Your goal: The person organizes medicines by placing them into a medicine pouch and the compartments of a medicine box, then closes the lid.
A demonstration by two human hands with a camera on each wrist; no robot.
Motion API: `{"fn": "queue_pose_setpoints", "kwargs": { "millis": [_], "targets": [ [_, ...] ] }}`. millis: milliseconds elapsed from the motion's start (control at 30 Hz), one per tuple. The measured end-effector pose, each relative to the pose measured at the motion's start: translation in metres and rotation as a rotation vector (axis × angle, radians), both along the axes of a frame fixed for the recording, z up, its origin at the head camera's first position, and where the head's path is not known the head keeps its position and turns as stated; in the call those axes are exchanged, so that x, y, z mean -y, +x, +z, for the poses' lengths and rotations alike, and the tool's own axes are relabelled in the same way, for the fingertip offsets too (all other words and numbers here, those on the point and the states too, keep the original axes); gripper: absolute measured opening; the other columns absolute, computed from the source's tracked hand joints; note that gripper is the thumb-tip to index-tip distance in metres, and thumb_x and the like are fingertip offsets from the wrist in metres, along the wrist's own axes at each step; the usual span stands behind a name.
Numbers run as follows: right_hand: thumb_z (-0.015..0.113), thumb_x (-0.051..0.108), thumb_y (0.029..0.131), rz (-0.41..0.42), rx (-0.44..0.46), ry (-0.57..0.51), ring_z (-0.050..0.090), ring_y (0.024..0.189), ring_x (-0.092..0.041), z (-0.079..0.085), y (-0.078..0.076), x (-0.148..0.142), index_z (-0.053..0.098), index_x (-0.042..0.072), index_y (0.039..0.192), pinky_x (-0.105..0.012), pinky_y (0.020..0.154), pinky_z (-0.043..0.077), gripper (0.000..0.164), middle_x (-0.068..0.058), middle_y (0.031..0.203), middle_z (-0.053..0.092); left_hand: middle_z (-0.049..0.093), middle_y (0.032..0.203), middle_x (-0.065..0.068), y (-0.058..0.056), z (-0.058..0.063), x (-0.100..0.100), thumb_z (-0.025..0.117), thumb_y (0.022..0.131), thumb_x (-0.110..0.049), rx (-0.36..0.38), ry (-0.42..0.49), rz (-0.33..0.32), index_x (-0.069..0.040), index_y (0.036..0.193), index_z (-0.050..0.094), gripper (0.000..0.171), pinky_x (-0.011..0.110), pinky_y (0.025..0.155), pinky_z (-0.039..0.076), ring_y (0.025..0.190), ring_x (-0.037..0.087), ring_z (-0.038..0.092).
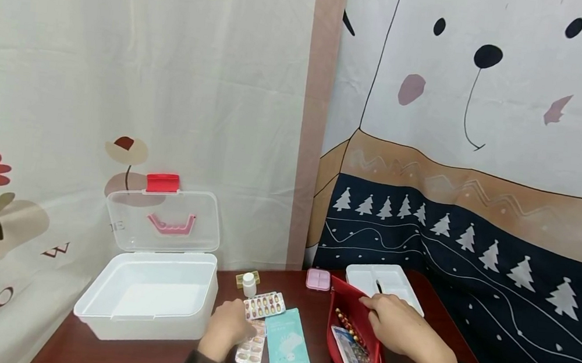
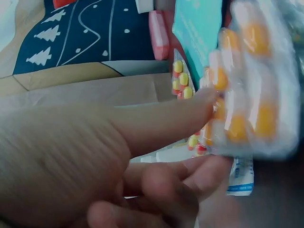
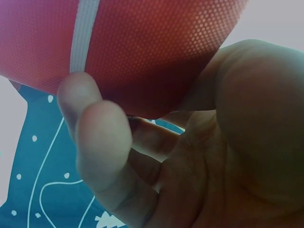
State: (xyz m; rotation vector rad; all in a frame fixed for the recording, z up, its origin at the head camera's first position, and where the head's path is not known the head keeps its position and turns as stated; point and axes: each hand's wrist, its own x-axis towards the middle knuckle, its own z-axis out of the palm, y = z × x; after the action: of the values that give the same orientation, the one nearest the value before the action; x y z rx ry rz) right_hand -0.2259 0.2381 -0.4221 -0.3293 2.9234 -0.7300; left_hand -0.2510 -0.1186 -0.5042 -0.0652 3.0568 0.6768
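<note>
Between thumb and fingers, left hand (image 1: 230, 323) is pinching a blister pack (image 2: 285, 102), orange-white capsules (image 2: 262, 116) showing; right hand (image 1: 400, 327) is gripping gaping red pouch (image 1: 355, 301) by its edge.

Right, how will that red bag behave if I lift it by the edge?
The red bag will probably sag: its sides look thin and woven. With its mouth open, the packet inside could slide out if the bag tips.
</note>
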Motion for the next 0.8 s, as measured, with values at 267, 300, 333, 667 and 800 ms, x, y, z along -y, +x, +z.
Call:
{"fn": "queue_pose_setpoints", "kwargs": {
  "millis": [267,300,333,667,800],
  "targets": [
    [0.07,0.007,0.103,0.008,-0.01,0.012,0.069,0.099,-0.019,-0.001,-0.001,0.0,0.078,0.008,0.135,-0.044,0.083,0.069,0.033,-0.01,0.126,0.079,0.069,0.074,0.005,-0.01,-0.004,0.015,0.088,0.076,-0.014,-0.022,0.137,-0.088,-0.011,0.073,0.071,0.017,0.039,0.063,0.051,0.067,0.022,0.06],
    [0.069,0.007,0.103,0.006,-0.01,0.012,0.069,0.098,-0.019,0.0,-0.001,0.0,0.078,0.008,0.135,-0.044,0.083,0.069,0.033,-0.01,0.125,0.079,0.07,0.073,0.004,-0.01,-0.002,0.017,0.087,0.076,-0.013,-0.02,0.159,-0.1,-0.012,0.072,0.072,0.015,0.038,0.063,0.05,0.067,0.022,0.06],
    [0.069,0.007,0.103,0.004,-0.009,0.012,0.069,0.098,-0.019,0.0,-0.001,0.001,0.078,0.008,0.135,-0.044,0.083,0.069,0.033,-0.01,0.125,0.079,0.07,0.073,0.004,-0.009,-0.001,0.018,0.086,0.077,-0.012,-0.014,0.18,-0.109,-0.013,0.072,0.072,0.014,0.037,0.062,0.05,0.067,0.021,0.06],
    [0.068,0.007,0.103,0.0,-0.006,0.005,0.068,0.101,-0.021,-0.001,0.0,0.0,0.077,0.007,0.136,-0.047,0.085,0.069,0.034,-0.011,0.126,0.078,0.07,0.079,0.006,-0.001,0.022,0.022,0.078,0.084,-0.002,0.005,0.355,-0.105,-0.003,0.082,0.075,0.003,0.032,0.063,0.049,0.073,0.019,0.061],
    [0.068,0.007,0.104,-0.003,-0.007,0.009,0.068,0.101,-0.02,-0.001,0.0,0.001,0.077,0.008,0.136,-0.047,0.085,0.069,0.034,-0.01,0.127,0.078,0.074,0.087,0.005,-0.003,0.026,0.019,0.079,0.088,-0.007,0.003,0.41,-0.096,-0.004,0.088,0.079,0.003,0.034,0.068,0.052,0.079,0.018,0.064]
  ]
}}
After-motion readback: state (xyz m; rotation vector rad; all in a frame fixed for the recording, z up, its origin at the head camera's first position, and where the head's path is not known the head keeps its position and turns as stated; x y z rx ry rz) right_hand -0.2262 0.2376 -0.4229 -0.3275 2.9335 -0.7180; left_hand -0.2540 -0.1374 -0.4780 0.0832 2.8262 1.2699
